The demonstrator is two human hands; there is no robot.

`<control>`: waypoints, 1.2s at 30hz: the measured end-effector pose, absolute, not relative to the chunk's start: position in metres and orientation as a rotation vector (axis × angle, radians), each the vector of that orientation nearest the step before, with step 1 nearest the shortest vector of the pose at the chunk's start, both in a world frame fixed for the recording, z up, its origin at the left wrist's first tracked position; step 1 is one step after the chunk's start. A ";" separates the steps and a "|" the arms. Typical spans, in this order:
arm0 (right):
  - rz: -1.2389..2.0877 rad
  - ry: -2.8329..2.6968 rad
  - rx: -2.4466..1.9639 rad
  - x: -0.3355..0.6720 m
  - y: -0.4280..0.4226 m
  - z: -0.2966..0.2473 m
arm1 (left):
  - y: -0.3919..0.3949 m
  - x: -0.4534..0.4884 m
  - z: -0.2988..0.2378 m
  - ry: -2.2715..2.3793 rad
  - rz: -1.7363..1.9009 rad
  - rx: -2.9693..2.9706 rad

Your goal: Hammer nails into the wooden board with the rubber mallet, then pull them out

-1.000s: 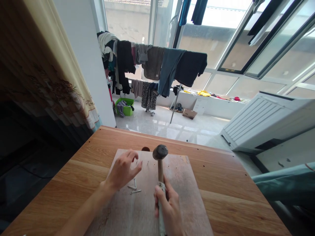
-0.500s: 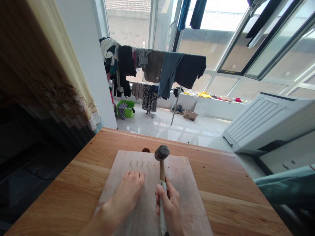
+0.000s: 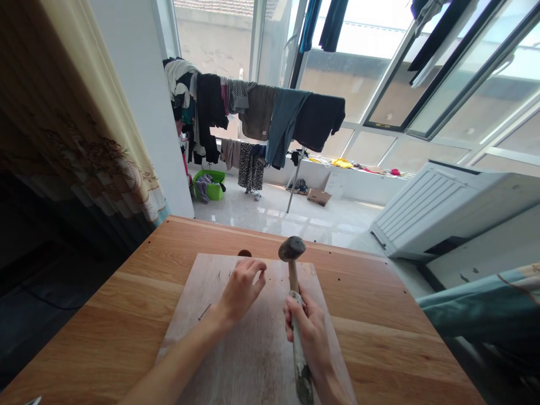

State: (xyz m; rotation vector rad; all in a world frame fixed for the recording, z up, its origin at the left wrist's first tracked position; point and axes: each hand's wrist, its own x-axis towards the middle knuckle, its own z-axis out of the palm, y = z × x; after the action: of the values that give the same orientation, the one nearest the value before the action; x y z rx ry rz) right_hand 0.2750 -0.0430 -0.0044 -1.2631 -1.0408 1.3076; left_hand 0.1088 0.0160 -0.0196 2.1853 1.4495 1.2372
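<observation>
My right hand [image 3: 310, 320] is wrapped around the worn handle of a hammer [image 3: 292, 249], whose dark head is raised above the far right part of a pale board [image 3: 248, 360]. My left hand [image 3: 242, 287] hovers over the board's far half, left of the hammer. Its fingers are bent with thumb and forefinger close together; anything between them is too small to make out. Thin nails [image 3: 219, 275] stand upright near the board's far edge, some hidden behind my left hand. One loose nail [image 3: 205, 312] lies beside my left wrist. Small dark holes show to the right of my left fingers.
The board rests on a wooden table [image 3: 392, 332] with small holes along its far edge. Beyond it, a drying rack holds clothes [image 3: 253, 109], with a green basin [image 3: 215, 188] below. A white appliance [image 3: 426, 208] stands right, and a curtain [image 3: 105, 112] hangs left.
My left hand has lifted and moved right and away from me, uncovering the loose nail. The hammer has shifted right in my right hand. The view has turned slightly.
</observation>
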 end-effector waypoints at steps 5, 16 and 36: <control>1.306 -1.049 -1.299 0.287 -0.044 -0.015 | 0.011 0.109 -0.027 1.604 1.230 2.318; 1.369 -1.037 -1.282 0.293 -0.051 -0.020 | 0.013 0.106 -0.030 1.649 1.141 2.307; 1.381 -1.234 -1.335 0.280 -0.069 -0.033 | 0.013 0.101 -0.034 1.620 1.046 2.244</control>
State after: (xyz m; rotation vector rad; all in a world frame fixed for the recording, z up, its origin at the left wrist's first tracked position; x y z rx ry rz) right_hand 0.2797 -0.0686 -0.0333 -1.3346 -1.2341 1.3806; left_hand 0.1011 0.0128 -0.0336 2.2438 1.6198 1.0457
